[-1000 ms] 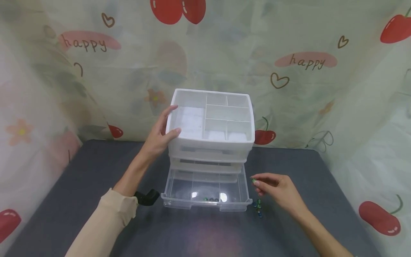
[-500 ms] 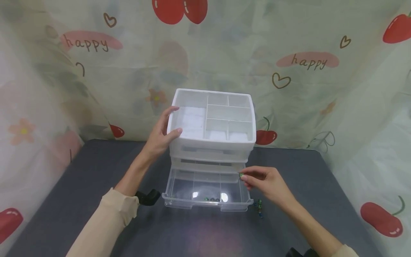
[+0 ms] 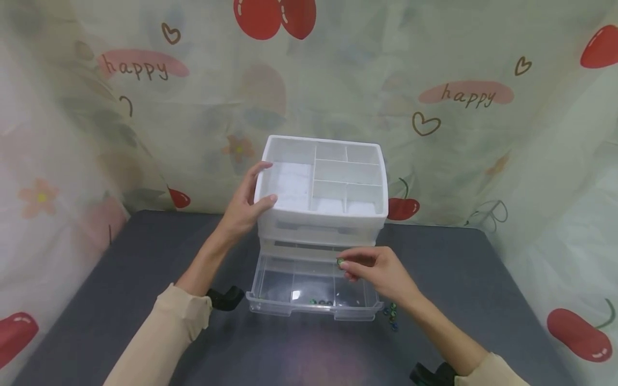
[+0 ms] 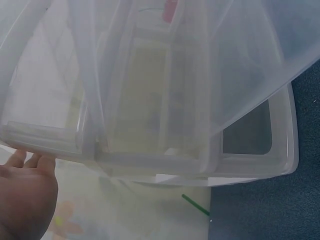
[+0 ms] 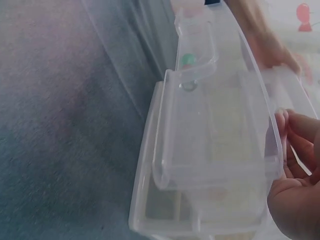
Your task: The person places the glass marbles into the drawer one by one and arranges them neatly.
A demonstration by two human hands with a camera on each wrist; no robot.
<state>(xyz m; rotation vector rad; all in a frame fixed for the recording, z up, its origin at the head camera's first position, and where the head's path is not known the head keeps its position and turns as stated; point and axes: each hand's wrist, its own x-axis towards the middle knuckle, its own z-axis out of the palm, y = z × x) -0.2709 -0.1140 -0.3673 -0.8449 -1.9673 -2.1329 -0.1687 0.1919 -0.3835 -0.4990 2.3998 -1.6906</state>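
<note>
A white plastic drawer organizer [image 3: 322, 221] stands on the table, its top divided into compartments. Its clear lower drawer [image 3: 314, 309] is pulled out toward me, and a few marbles [image 3: 321, 302] lie near the drawer's front wall. My left hand [image 3: 246, 206] grips the organizer's upper left edge, thumb over the rim; the left wrist view shows its fingers [image 4: 37, 162] against the translucent side. Above the right part of the drawer, my right hand [image 3: 379, 268] pinches a green marble [image 3: 340, 262] between thumb and fingertips. In the right wrist view the marble is not clearly visible.
Several loose marbles [image 3: 393, 316] lie on the dark table [image 3: 270, 354] just right of the drawer's front corner. A printed curtain [image 3: 328, 80] hangs behind and along both sides. A thin cable loop [image 3: 492, 214] shows at the back right.
My right hand has carried the green marble left, from beside the drawer to above its inside. The left hand keeps its grip on the organizer. The head view has shifted slightly.
</note>
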